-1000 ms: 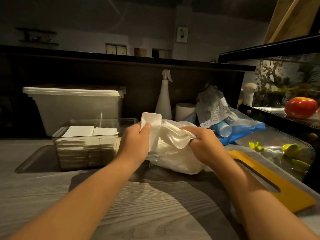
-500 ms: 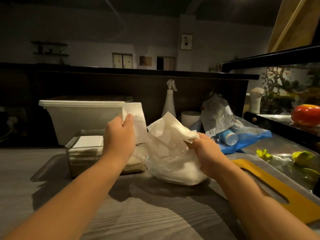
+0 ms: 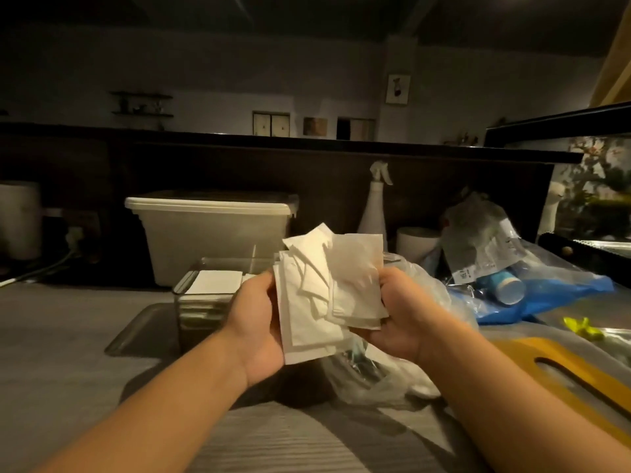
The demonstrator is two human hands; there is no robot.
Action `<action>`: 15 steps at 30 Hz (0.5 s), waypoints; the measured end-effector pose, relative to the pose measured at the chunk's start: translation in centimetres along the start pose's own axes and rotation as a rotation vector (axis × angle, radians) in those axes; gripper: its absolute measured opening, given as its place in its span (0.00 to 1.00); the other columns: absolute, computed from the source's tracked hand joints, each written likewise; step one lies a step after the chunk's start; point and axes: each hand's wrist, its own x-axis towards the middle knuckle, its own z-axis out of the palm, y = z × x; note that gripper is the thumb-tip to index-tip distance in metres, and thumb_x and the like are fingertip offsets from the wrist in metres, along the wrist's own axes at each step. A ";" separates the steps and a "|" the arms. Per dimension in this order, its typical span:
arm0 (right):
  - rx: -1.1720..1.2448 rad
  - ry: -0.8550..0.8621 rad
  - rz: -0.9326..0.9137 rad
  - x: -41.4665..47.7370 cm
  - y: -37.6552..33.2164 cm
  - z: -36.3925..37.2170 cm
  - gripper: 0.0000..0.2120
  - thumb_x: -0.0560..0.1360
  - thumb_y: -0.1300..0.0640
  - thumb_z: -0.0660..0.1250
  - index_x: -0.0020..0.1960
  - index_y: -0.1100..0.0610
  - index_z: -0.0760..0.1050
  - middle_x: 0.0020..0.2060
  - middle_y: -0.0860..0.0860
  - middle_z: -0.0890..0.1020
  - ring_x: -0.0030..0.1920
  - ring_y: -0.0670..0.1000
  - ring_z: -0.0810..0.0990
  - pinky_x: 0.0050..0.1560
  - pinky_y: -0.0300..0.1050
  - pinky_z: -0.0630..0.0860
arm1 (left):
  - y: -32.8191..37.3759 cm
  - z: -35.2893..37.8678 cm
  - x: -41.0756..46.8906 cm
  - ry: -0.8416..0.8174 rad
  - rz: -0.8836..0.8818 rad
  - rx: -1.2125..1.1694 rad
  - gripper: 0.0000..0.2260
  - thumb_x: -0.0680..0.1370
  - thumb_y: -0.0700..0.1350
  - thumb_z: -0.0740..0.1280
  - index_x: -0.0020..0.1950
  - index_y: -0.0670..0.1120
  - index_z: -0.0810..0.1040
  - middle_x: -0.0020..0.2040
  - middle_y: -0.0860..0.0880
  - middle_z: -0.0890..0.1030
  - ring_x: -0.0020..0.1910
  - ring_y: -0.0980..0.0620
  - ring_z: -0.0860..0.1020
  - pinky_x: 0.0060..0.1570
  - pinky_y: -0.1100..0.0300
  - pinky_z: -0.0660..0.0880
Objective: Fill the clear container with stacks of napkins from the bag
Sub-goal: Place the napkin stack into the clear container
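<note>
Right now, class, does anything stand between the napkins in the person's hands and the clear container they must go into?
Nothing visible does. The left hand and right hand grip the fanned napkins just right of the clear container, whose top is open. Only the left hand overlaps its right end in this view.

A loose, uneven bunch of white napkins is held upright between the left grip and the right grip, above a crumpled clear bag lying on the counter. The clear container, set behind to the left, is partly filled with flat white stacks.
</note>
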 end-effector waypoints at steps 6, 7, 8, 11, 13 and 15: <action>-0.013 0.022 -0.056 0.3 1.6 -1.0 0.16 0.81 0.52 0.59 0.66 0.54 0.75 0.57 0.58 0.82 0.57 0.62 0.81 0.45 0.54 0.82 | -0.7 0.8 -1.0 -0.167 0.005 0.167 0.17 0.75 0.52 0.68 0.62 0.48 0.80 0.54 0.41 0.85 0.53 0.40 0.84 0.59 0.39 0.77; -0.035 0.019 -0.076 0.1 1.6 -0.9 0.16 0.82 0.50 0.58 0.64 0.54 0.76 0.56 0.58 0.83 0.56 0.61 0.81 0.47 0.54 0.82 | -1.0 1.0 -1.1 -0.142 0.020 0.206 0.15 0.75 0.47 0.70 0.61 0.46 0.80 0.53 0.41 0.85 0.52 0.40 0.84 0.58 0.39 0.77; -0.041 0.009 -0.093 -0.1 1.6 -0.7 0.15 0.81 0.48 0.59 0.62 0.54 0.76 0.53 0.57 0.83 0.54 0.59 0.82 0.48 0.53 0.82 | -1.1 1.1 -1.2 -0.113 0.030 0.229 0.14 0.75 0.44 0.70 0.61 0.45 0.80 0.52 0.41 0.85 0.52 0.40 0.84 0.58 0.38 0.77; -0.046 -0.007 -0.123 -0.3 1.7 -0.4 0.18 0.78 0.42 0.64 0.61 0.52 0.75 0.51 0.56 0.83 0.49 0.57 0.83 0.42 0.50 0.82 | -1.3 0.9 -1.0 -0.039 0.042 0.249 0.14 0.77 0.39 0.70 0.62 0.43 0.79 0.51 0.40 0.85 0.51 0.39 0.84 0.56 0.38 0.78; -0.056 -0.022 -0.150 -0.2 2.0 -0.3 0.24 0.76 0.36 0.63 0.65 0.50 0.75 0.55 0.55 0.84 0.53 0.57 0.84 0.47 0.52 0.83 | -1.4 0.5 -0.7 0.014 0.074 0.263 0.14 0.76 0.38 0.70 0.62 0.43 0.78 0.50 0.41 0.86 0.49 0.40 0.85 0.51 0.42 0.81; -0.085 -0.014 -0.202 0.0 2.1 -0.3 0.29 0.74 0.31 0.62 0.67 0.48 0.75 0.58 0.52 0.84 0.56 0.57 0.84 0.56 0.58 0.81 | -1.2 0.3 -0.4 0.039 0.089 0.261 0.15 0.76 0.37 0.71 0.62 0.43 0.78 0.50 0.41 0.86 0.48 0.41 0.85 0.48 0.42 0.82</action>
